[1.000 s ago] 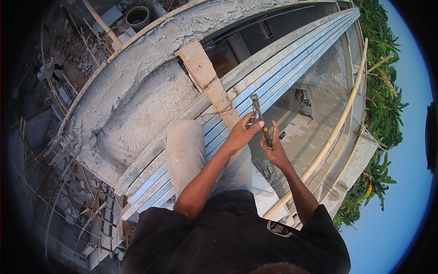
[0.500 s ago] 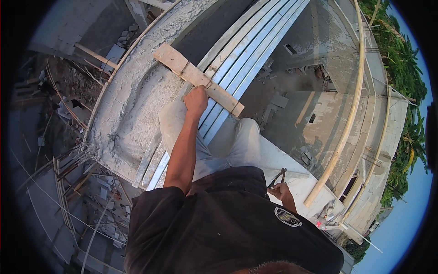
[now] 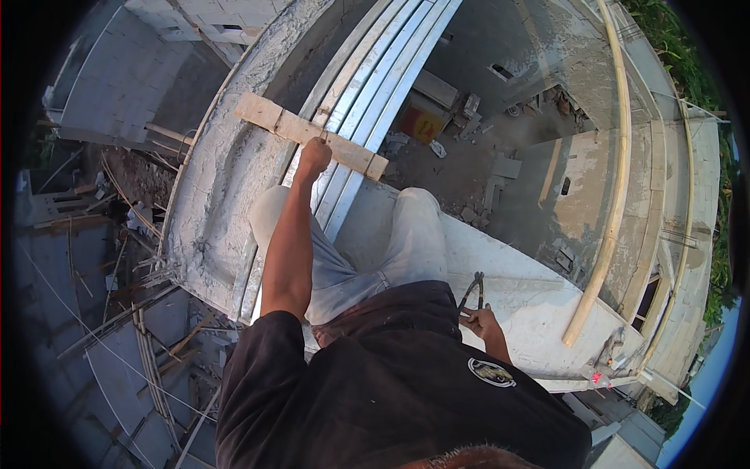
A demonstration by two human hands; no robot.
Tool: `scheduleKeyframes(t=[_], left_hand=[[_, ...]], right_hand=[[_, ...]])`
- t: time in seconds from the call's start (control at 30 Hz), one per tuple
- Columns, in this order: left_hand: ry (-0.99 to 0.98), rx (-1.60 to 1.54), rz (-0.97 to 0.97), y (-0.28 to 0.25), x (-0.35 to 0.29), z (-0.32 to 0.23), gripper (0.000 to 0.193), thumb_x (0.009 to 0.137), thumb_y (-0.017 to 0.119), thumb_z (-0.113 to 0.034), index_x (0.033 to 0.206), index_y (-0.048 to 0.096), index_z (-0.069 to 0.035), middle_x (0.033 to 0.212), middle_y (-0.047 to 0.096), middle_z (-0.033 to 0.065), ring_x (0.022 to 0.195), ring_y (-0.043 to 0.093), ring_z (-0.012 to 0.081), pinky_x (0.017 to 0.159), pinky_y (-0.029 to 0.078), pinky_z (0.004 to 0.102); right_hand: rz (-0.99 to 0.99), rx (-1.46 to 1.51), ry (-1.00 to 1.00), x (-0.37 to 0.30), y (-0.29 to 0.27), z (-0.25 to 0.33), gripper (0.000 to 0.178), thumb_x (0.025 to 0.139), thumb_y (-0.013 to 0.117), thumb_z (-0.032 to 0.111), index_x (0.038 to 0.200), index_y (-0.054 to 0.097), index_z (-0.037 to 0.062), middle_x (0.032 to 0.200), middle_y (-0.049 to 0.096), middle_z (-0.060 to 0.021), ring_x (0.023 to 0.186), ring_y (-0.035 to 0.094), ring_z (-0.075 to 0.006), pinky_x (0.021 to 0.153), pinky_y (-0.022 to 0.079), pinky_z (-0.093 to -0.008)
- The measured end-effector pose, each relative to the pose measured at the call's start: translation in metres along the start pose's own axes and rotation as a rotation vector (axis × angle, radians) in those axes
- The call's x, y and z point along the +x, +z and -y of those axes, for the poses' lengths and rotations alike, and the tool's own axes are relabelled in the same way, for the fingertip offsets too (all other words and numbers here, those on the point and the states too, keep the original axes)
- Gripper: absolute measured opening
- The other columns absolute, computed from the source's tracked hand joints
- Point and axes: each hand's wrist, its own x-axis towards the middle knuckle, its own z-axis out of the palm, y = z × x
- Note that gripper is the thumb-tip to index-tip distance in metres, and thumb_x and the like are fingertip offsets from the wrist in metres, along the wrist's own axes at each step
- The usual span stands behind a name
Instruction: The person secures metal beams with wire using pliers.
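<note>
My left hand (image 3: 316, 156) is a closed fist at the near edge of a short wooden board (image 3: 344, 150). A thin wire shows on the board right beside the fist and seems to run into it; the fingers hide the rest. The board lies across several long, shiny metal channels (image 3: 383, 86). Low beside my right hip, my right hand (image 3: 481, 320) is wrapped round the handles of dark end-cutting pincers (image 3: 473, 291). The pincers point away from me, clear of the wire and board.
I sit astride a high concrete ledge. Rough wet-looking concrete (image 3: 205, 187) fills the form on the left. A deep drop with rubble (image 3: 469, 133) opens at the right, another at the far left. A long wooden pole (image 3: 617, 187) slants along the right.
The view has shifted, so board and channels sit further left in it. My left fist stays at the board. The pincers stay in my right hand, now turned slightly more upright.
</note>
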Motion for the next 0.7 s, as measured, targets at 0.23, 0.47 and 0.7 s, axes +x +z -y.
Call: scheduleKeyframes(t=[0.23,0.47,0.7], left_hand=[[0.127,0.655,-0.488,0.015,-0.081,-0.079,0.054,0.083,0.054,-0.013,0.135,0.043,-0.008,0.127,0.051,0.0236,0.119,0.048,0.0399,0.100,0.038,0.0455],[0.379,-0.219,0.282,0.086,-0.166,-0.131,0.072,0.090,0.056,-0.048,0.138,0.037,0.002,0.129,0.049,0.0278,0.119,0.051,0.0364,0.097,0.043,0.0423],[0.371,-0.541,0.709,0.212,-0.233,-0.159,0.081,0.090,0.050,-0.057,0.143,0.028,0.000,0.137,0.040,0.0258,0.130,0.038,0.0350,0.106,0.033,0.0431]], right_hand=[[0.061,0.251,-0.188,-0.002,-0.016,-0.003,0.107,0.070,0.034,-0.022,0.141,-0.031,0.0245,0.132,0.040,-0.0334,0.101,0.060,-0.0401,0.081,0.055,-0.0485],[0.023,-0.685,-0.593,-0.075,0.076,0.067,0.099,0.074,0.043,-0.016,0.149,-0.012,0.0189,0.127,0.050,-0.0260,0.095,0.064,-0.0262,0.081,0.052,-0.0354],[0.431,-0.400,-0.837,-0.159,0.113,0.112,0.082,0.067,0.043,-0.010,0.145,0.020,0.0019,0.122,0.054,-0.0221,0.098,0.062,-0.0240,0.086,0.049,-0.0326]])
